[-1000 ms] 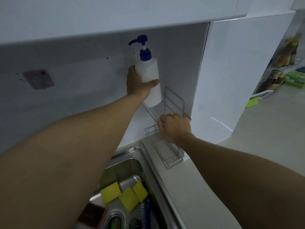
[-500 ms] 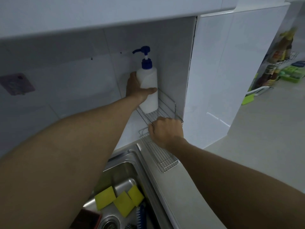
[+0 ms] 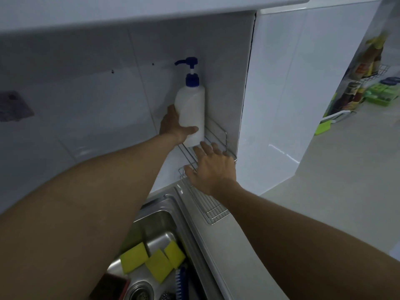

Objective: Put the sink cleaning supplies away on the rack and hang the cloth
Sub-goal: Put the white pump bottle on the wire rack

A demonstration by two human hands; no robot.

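Head view: both bare arms reached toward the corner of the tiled wall.
Bottle: a white pump bottle (image 3: 191, 113) with a blue pump stood upright on the wire rack's (image 3: 213, 210) upper shelf, close against the corner tiles.
Left hand: the left hand (image 3: 175, 126) was wrapped round the bottle's lower half, thumb across its front, fingers hidden behind it.
Right hand: the right hand (image 3: 211, 167) was spread, fingers apart, palm down over the rack, gripping nothing; its fingertips lay just below the bottle's base. Whether it touched the wire, I couldn't tell.
Sink: the steel sink (image 3: 160, 221) sat below the rack and held three yellow sponges (image 3: 154, 260) and a blue brush (image 3: 179, 284).
Counter: the pale counter (image 3: 313, 202) ran off to the right.
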